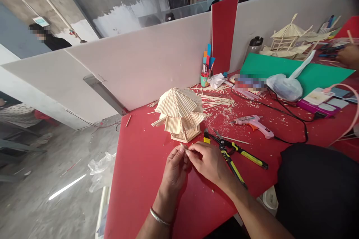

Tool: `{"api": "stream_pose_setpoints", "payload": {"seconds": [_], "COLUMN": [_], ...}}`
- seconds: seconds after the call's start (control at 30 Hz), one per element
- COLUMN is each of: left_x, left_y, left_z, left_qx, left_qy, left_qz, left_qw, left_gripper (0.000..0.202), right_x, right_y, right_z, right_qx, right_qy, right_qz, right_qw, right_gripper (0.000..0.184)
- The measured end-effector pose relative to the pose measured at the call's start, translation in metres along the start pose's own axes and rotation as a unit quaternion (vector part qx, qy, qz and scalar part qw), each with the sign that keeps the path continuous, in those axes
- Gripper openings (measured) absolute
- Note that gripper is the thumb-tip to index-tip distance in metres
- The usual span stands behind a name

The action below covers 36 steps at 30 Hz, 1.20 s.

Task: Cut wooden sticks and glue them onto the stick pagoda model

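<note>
Over the red tabletop, my left hand and my right hand meet with fingertips pinched together. Between them is a small piece of pale wooden stick, mostly covered by the fingers; both hands appear to grip it. Just beyond my fingers stands a small pavilion model built from pale round sticks, with a two-tiered roof. Beside my right hand lie pliers-like cutters with black and yellow handles, their jaws apart. A pink glue gun rests farther right.
Loose sticks and shavings litter the table behind the model. A pen cup, a plastic bag, a green board and black cables lie toward the back. White partitions border the table. At far right, another person's hand shows near a second stick model.
</note>
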State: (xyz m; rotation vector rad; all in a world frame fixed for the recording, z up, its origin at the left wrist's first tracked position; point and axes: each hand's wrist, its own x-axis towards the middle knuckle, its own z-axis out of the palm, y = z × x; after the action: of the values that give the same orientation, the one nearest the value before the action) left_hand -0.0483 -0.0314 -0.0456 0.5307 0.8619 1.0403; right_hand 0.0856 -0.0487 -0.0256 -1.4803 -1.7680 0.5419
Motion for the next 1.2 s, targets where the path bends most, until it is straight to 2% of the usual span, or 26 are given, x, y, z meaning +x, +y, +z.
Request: {"api": "stream_pose_setpoints", "payload": {"seconds": [0.1, 0.23, 0.37, 0.47, 0.67, 0.83, 0.93, 1.0, 1.1, 1.2], "left_x": [0.001, 0.002, 0.001, 0.001, 0.001, 0.001, 0.001, 0.0, 0.0, 0.0], "left_y": [0.0, 0.0, -0.001, -0.003, -0.006, -0.007, -0.008, -0.009, -0.011, -0.011], "left_z": [-0.001, 0.001, 0.003, 0.003, 0.001, 0.003, 0.004, 0.004, 0.004, 0.004], "left_qx": [0.01, -0.003, -0.012, 0.011, 0.054, 0.033, 0.038, 0.047, 0.051, 0.046], "left_qy": [-0.016, -0.028, -0.023, -0.033, -0.039, -0.037, -0.034, -0.032, -0.036, -0.044], "left_qz": [0.01, 0.025, 0.048, 0.049, 0.041, 0.029, 0.027, 0.028, 0.031, 0.033], "left_qw": [1.0, 0.999, 0.999, 0.998, 0.997, 0.998, 0.998, 0.998, 0.998, 0.997], "left_gripper": [0.034, 0.034, 0.033, 0.033, 0.033, 0.032, 0.029, 0.028, 0.026, 0.024], "right_x": [0.001, 0.002, 0.001, -0.001, -0.007, -0.024, -0.042, -0.054, -0.068, -0.071], "right_y": [0.009, 0.025, 0.039, 0.047, 0.05, 0.059, 0.07, 0.076, 0.081, 0.081], "right_z": [-0.007, -0.02, -0.04, -0.052, -0.052, -0.046, -0.047, -0.048, -0.05, -0.05], "right_qx": [-0.092, -0.209, -0.269, -0.282, -0.283, -0.3, -0.296, -0.302, -0.322, -0.329], "right_qy": [-0.013, -0.009, -0.031, -0.035, -0.042, -0.02, 0.004, -0.002, -0.016, -0.017], "right_qz": [0.024, 0.09, 0.144, 0.159, 0.149, 0.08, 0.047, 0.043, 0.059, 0.079], "right_qw": [0.995, 0.974, 0.952, 0.946, 0.946, 0.95, 0.954, 0.952, 0.945, 0.941], "right_gripper": [0.021, 0.022, 0.021, 0.021, 0.025, 0.03, 0.046, 0.06, 0.074, 0.078]}}
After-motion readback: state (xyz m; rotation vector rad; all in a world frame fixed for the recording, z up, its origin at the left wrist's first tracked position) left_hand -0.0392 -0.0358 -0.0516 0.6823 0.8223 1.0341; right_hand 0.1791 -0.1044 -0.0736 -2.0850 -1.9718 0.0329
